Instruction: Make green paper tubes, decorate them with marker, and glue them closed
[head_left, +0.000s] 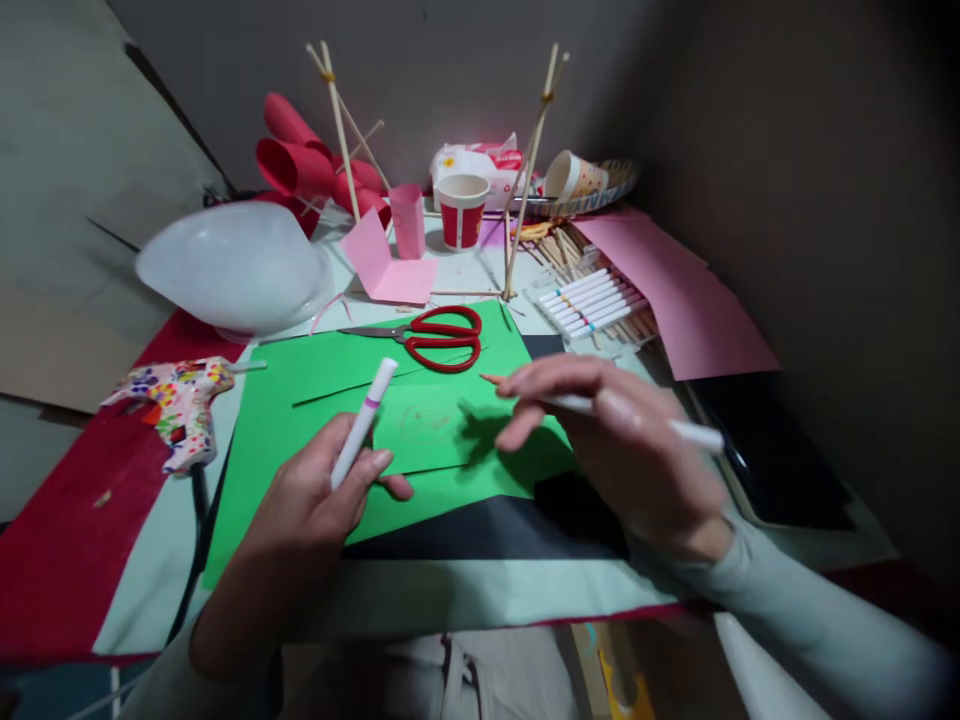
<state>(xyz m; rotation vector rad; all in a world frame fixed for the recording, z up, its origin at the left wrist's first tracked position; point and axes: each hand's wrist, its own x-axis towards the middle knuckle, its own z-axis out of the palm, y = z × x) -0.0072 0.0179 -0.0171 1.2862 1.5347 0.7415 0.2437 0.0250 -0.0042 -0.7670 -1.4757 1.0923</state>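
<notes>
My left hand (322, 485) is closed around a white marker (365, 420) with a purple band, its upper end pointing up. The thumb and fingers of that hand also touch the left edge of a small green paper piece (420, 430) with a faint drawing on it. In my right hand (615, 440), slightly blurred, a slim white marker (697, 436) lies between the fingers, its orange-brown tip pointing left above the green paper. Beneath both hands are larger green sheets (277, 450) and a black sheet (480, 528). Red-handled scissors (442, 340) rest on the green.
A floral glue gun (187, 400) and a white balloon-like object (232, 265) lie left. Behind stand stick frames (337, 130), pink folded paper (397, 275) and a red-and-white cup (462, 212). Right are a marker set (592, 303), pink sheets (675, 290) and a dark phone-like slab (772, 450).
</notes>
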